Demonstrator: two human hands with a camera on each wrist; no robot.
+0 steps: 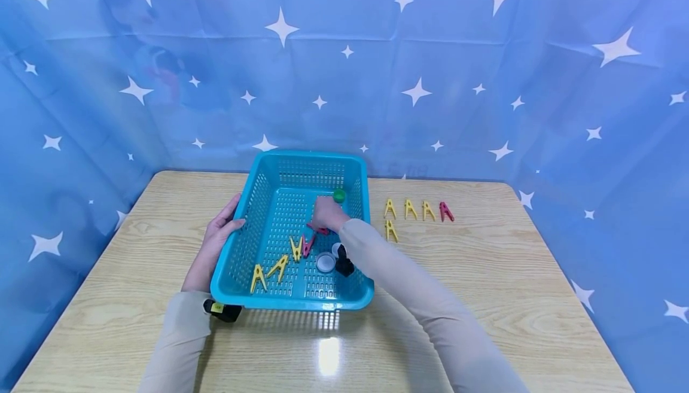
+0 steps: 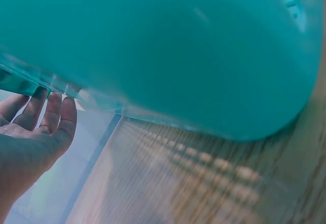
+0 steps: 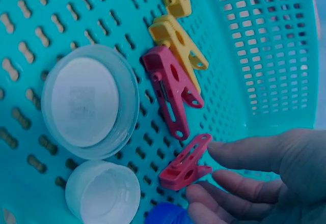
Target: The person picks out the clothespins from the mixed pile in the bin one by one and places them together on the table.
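The left rim of a blue-green plastic basket [image 1: 290,305] is gripped by my left hand [image 1: 216,238], thumb over the edge and fingers outside against the wall. Inside the basket, my right hand [image 1: 327,212] pinches a red clothespin [image 3: 184,166] between thumb and fingers. Another red clothespin [image 3: 170,86] lies close by, beside a yellow clothespin [image 3: 178,43]. Two more yellow clothespins [image 1: 279,268] are toward the near left corner. A round clear lid [image 1: 325,262] and a white cap [image 3: 104,193] sit near the right wrist. A blue cap [image 3: 168,214] shows partly below the pinched clothespin.
Right of the basket on the wooden table [image 1: 484,297], several yellow clothespins [image 1: 410,209] and one red clothespin [image 1: 446,212] lie laid out. A green cap [image 1: 339,195] is in the basket's far right corner. A blue star-patterned curtain [image 1: 344,82] stands behind the table.
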